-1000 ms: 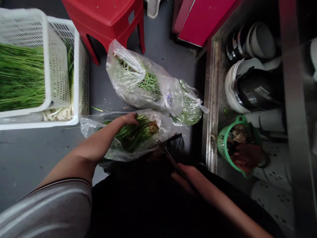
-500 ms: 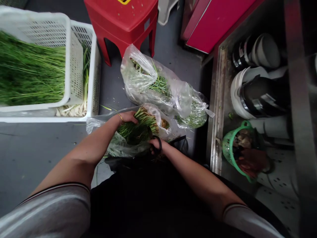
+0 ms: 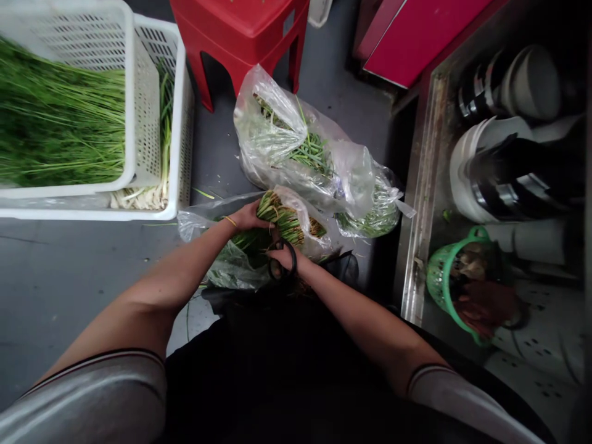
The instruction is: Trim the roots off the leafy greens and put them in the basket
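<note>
My left hand is closed round the green stems of a bunch of herbs, whose cut or root ends look brownish and point right. The bunch lies in an opened clear plastic bag on the floor. Just below it, my right hand grips black-handled scissors, with fingers through the loops. The blades are largely hidden between the hands and the greens, so their position cannot be made out. Beyond the bunch lies another clear bag with greens inside.
White plastic crates at the left hold long feathery greens and white-ended stalks. A red stool stands at the far side. On the right, a metal-edged shelf carries bowls and a green basket.
My right hand and the scissors have moved up closer to my left hand. The left hand has shifted slightly along the stems, and the camera view has shifted a little.
</note>
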{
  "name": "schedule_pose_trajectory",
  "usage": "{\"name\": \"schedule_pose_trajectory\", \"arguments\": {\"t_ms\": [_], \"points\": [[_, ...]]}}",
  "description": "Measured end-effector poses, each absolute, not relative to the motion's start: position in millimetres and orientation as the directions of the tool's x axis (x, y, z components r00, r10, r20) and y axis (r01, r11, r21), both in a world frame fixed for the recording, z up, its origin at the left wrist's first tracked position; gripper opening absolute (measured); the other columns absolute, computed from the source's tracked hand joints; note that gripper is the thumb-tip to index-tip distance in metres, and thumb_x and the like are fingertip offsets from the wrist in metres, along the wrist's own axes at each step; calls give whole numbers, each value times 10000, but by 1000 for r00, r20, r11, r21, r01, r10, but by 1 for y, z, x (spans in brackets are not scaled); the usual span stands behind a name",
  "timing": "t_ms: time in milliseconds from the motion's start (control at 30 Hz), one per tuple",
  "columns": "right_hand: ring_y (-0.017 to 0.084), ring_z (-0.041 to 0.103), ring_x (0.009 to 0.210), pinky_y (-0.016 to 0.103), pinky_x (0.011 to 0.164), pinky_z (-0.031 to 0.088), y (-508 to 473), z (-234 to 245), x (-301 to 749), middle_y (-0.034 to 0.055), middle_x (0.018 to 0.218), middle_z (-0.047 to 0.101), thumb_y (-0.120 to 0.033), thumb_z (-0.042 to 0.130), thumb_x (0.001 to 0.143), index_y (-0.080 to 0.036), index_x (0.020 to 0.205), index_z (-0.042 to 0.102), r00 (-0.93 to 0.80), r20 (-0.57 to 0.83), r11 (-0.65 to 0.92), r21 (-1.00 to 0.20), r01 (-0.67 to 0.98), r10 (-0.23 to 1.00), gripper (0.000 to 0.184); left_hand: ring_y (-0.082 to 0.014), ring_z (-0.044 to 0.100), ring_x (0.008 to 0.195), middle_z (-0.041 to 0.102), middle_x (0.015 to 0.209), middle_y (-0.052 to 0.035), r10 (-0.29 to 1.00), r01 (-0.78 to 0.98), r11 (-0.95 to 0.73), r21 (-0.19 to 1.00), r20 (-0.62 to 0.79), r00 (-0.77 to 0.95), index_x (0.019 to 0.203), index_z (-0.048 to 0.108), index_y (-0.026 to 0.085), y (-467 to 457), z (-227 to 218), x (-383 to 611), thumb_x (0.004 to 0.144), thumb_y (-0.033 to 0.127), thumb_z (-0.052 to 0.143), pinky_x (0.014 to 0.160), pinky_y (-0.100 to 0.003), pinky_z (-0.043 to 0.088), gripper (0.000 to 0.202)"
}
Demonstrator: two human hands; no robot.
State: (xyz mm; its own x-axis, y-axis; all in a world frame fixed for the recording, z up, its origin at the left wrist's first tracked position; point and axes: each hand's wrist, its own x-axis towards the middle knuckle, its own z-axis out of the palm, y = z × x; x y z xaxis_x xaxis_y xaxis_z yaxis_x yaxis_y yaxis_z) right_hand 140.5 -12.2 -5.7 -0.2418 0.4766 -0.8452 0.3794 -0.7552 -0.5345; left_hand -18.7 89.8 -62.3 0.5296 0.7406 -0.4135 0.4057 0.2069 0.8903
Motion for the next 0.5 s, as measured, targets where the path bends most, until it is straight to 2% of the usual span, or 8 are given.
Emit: {"name": "schedule_pose_trajectory", "arguments": {"t_ms": [133,233,300,367,433,500], "points": [[99,445,335,208,346,359,-12,-5,163,-63,363,429,-189,550,777,-186,564,495,-150,-892,-773,-445,453,425,220,-264,613,963,685,1014,-99,737,399,308,864,-482,473,1056,602,85,105,-68,-24,486,433,776,894,-381,476,690],[104,475,379,228,387,404,-20,-8,175,-49,422,470,-201,558,814,-164,597,529,-90,-932,-792,-346,503,350,223,-265,623,920,695,948,-94,752,395,361,844,-515,412,988,632,75,111,-67,-28,485,424,774,891,-407,472,629],[100,536,492,235,470,462,-27,-14,177,-26,582,565,-265,564,855,-136,733,588,-84,-952,-803,-294,518,294,180,-259,624,904,697,935,-91,747,365,386,847,-519,414,977,637,78,110,-66,-30,488,402,774,891,-423,469,602],[110,592,667,272,596,513,-31,-25,175,14,828,626,-329,549,884,-131,940,604,-97,-962,-821,-269,504,256,213,-248,623,893,699,944,-90,739,345,400,849,-521,426,974,637,89,108,-64,-31,503,376,766,883,-430,471,566],[142,605,826,331,706,527,-31,-37,172,51,1024,612,-353,535,893,-148,1092,570,-112,-961,-842,-276,463,254,288,-236,623,874,702,951,-90,732,339,409,847,-526,432,987,634,93,105,-63,-33,528,362,747,863,-425,482,544],[175,598,912,375,763,521,-25,-50,169,72,1111,589,-352,537,891,-157,1151,549,-137,-943,-852,-332,404,302,325,-229,620,869,704,952,-88,725,349,409,843,-532,438,1000,635,86,104,-62,-35,546,357,734,858,-408,484,539]]}}
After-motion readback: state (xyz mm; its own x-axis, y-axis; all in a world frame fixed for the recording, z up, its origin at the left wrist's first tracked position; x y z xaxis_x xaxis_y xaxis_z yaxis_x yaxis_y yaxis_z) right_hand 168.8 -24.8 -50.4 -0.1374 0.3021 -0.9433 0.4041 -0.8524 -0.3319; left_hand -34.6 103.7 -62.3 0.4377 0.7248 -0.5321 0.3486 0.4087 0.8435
